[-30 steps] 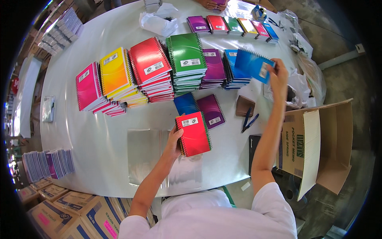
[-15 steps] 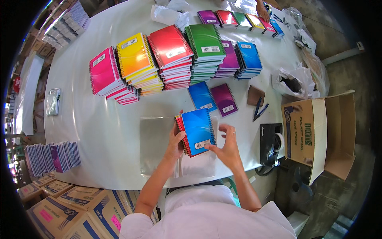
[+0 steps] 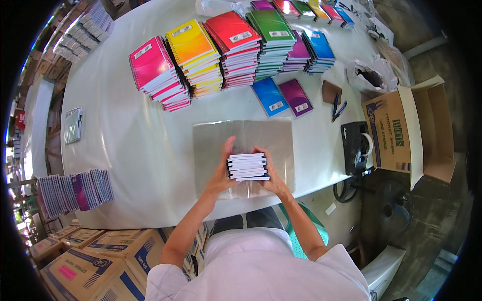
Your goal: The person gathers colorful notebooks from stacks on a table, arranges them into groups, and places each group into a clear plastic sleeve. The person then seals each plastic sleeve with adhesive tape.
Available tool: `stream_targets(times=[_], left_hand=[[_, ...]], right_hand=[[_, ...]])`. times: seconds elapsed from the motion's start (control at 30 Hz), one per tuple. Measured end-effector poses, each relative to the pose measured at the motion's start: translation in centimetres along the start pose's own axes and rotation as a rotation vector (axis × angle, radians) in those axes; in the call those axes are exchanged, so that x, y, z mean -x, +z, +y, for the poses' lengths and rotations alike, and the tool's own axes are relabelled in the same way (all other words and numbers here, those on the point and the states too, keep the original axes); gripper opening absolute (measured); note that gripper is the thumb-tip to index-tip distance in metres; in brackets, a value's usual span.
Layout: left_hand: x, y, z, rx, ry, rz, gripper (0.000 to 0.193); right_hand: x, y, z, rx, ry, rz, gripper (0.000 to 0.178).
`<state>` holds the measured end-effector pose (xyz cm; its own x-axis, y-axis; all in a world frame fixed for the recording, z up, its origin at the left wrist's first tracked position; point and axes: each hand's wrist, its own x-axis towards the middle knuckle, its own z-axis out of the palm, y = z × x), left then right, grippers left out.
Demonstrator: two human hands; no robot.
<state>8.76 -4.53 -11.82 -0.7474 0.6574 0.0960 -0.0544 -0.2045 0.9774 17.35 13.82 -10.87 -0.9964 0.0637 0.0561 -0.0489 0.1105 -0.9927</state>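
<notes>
Between my two hands is a stack of small spiral notebooks (image 3: 247,167), turned so that its white page edges face up toward me. My left hand (image 3: 221,173) presses one side of it and my right hand (image 3: 269,173) the other. Under them, a clear plastic sheet (image 3: 211,138) lies flat on the white table. Just beyond the sheet rest a single blue notebook (image 3: 270,96) and a purple notebook (image 3: 295,97). Farther back stand tall piles of pink (image 3: 152,57), yellow (image 3: 193,42), red (image 3: 232,32) and green notebooks (image 3: 271,27), beside lower purple and blue ones.
At right are a brown wallet-like item (image 3: 331,92), blue-handled pliers (image 3: 339,108), a black tape dispenser (image 3: 354,145) and an open cardboard box (image 3: 386,133). Wrapped notebook bundles (image 3: 75,192) stand at the table's left edge, above stacked cartons (image 3: 85,266). A green stool (image 3: 306,231) is below.
The notebook stack has been tipped from blue cover up to page edges up, and my right hand has closed onto its side. The whole view has shifted.
</notes>
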Motion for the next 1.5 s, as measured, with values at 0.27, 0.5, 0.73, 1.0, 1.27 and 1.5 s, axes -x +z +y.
stream_targets(times=[0.27,0.5,0.73,1.0,1.27,1.5], left_hand=[[0.1,0.2,1.2,0.017,-0.029,-0.034,0.11],[-0.7,1.9,3.1,0.084,-0.091,0.004,0.108],[-0.3,3.1,3.7,0.173,-0.087,0.134,0.106],[-0.3,3.3,2.7,0.134,-0.1,0.232,0.101],[0.0,2.7,0.4,-0.044,0.057,0.213,0.094],[-0.2,-1.1,2.0,-0.129,-0.149,-0.184,0.095]], right_hand=[[-0.4,-1.6,-0.1,0.356,-0.248,-0.115,0.085],[-0.2,-0.8,-1.1,0.296,-0.038,-0.033,0.089],[-0.4,-0.6,-0.8,0.312,-0.103,-0.023,0.089],[-0.8,-1.4,-0.3,0.25,0.013,-0.106,0.093],[-0.9,-1.0,-0.8,0.16,-0.026,-0.082,0.084],[-0.6,-1.7,-1.1,0.26,-0.051,-0.053,0.08]])
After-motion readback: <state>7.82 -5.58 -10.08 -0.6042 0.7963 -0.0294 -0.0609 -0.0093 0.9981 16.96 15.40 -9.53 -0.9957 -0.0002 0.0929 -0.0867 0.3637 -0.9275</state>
